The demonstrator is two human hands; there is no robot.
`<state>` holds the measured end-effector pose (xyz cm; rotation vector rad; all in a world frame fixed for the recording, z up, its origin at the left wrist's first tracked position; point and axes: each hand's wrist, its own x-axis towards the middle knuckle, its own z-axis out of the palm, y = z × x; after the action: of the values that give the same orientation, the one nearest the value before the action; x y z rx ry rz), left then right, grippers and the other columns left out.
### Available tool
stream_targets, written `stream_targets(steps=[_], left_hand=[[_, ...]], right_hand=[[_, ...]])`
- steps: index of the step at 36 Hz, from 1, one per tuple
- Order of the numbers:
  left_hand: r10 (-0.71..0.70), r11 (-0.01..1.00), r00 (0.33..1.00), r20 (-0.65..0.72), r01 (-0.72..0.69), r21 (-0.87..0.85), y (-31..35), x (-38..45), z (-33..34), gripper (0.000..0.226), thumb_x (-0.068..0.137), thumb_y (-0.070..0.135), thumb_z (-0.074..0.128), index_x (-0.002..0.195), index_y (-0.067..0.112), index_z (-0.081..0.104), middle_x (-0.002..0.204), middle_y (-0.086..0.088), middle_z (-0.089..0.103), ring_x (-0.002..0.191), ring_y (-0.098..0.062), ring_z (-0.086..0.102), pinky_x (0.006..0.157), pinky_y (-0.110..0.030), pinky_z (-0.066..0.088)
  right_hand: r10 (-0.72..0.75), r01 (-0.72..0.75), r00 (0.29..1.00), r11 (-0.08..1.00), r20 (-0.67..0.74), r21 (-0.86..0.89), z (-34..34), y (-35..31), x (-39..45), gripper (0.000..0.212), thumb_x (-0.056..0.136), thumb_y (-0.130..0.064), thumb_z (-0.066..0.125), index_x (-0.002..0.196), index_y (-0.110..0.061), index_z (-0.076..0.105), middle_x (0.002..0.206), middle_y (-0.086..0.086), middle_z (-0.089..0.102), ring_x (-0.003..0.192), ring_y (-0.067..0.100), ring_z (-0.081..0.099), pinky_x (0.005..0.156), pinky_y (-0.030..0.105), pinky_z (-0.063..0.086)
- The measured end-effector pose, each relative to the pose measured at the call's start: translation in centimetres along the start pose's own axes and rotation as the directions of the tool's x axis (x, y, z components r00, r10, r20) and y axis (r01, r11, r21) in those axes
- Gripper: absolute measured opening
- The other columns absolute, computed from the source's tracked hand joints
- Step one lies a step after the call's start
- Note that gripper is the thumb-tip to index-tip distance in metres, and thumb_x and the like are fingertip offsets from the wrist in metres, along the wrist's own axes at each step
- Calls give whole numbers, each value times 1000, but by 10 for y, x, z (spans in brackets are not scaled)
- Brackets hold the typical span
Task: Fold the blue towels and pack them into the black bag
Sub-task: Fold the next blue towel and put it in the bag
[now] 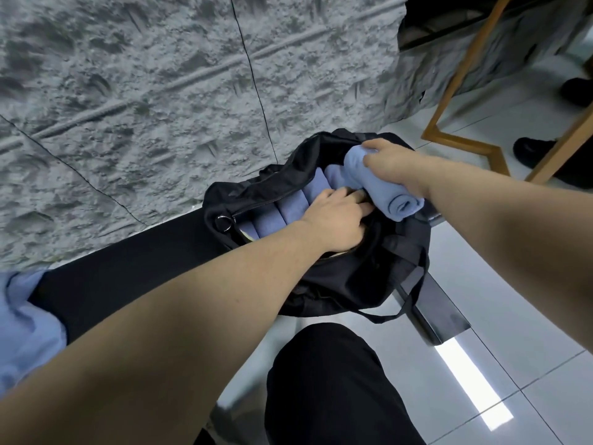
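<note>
Meanwhile, on my remote feed, the right hand (393, 163) grasps a rolled blue towel (382, 187) over the open mouth of the black bag (337, 277), which sits at the edge of a dark bench (128, 268). The left hand (337, 216), fingers extended, presses on the rolled towels already packed (276, 216) (side by side) inside. Another blue towel (22, 322) lies at far left.

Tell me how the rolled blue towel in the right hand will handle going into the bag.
The rolled towel looks soft, so it should squash in beside the packed rolls. It probably unrolls if the right hand loosens early.
</note>
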<state>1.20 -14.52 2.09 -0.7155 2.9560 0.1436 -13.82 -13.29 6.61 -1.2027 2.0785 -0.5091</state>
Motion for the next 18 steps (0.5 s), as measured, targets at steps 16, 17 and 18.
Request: stream_targets(steps=[16,17,18], left_hand=[[-505,652,862,39,411,-637,-36,26,-27,65,94,1,38,156,16,25,166,3,2,151,-12,11,114,-18,14],[-498,650,867,22,390,-652,-39,27,-29,67,93,-3,37,156,16,25,166,5,3,150,-10,12,113,-16,15],[-491,645,871,7,369,-669,-42,28,-31,68,92,-6,35,155,17,27,166,6,5,150,-9,13,112,-15,16]], right_hand=[[-228,187,971,905,-66,-382,10,12,-25,52,98,-42,42,148,-48,30,126,15,48,104,33,54,82,35,39],[-243,196,968,895,-67,-401,11,11,-26,52,97,-43,43,147,-50,32,125,13,48,104,33,56,82,35,41],[-258,209,964,886,-64,-415,13,10,-27,51,95,-43,43,145,-52,33,125,11,48,102,33,57,82,36,43]])
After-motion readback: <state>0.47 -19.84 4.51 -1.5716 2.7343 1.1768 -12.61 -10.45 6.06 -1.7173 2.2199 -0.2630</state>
